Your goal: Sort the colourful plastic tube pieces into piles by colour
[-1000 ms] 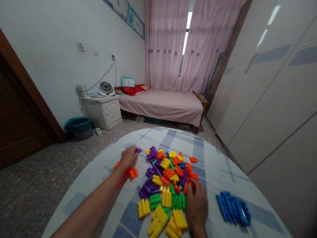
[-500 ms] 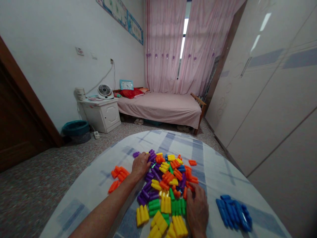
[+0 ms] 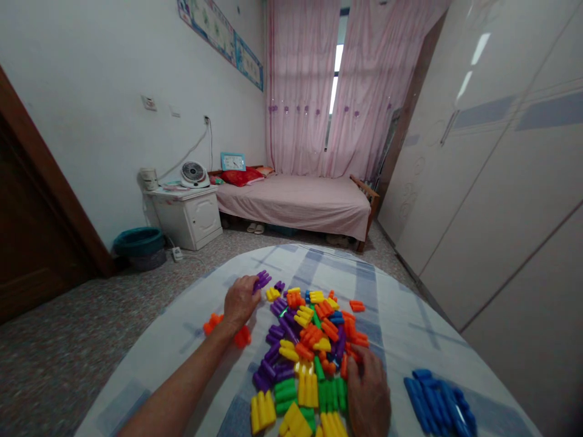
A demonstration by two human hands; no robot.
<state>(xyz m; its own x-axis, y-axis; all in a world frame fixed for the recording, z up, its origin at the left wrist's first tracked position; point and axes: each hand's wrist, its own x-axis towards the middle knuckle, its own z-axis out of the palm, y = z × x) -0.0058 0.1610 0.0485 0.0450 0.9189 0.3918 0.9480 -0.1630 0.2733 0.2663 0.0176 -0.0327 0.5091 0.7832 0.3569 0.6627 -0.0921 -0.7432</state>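
the purple block is glossy plastic, a cluster of round-tipped pegs. the left hand pinches it in closed fingers at the far left edge of the mixed pile on the checked cloth. the right hand, cut off at the wrist, rests on the pile's near side; i cannot tell its grip.

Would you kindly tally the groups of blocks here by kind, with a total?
One-colour piles: 2, orange pile and blue pile
Mixed-colour piles: 1, the mixed pile
Bunches in hand: 1, purple blocks in the left hand
Total: 4
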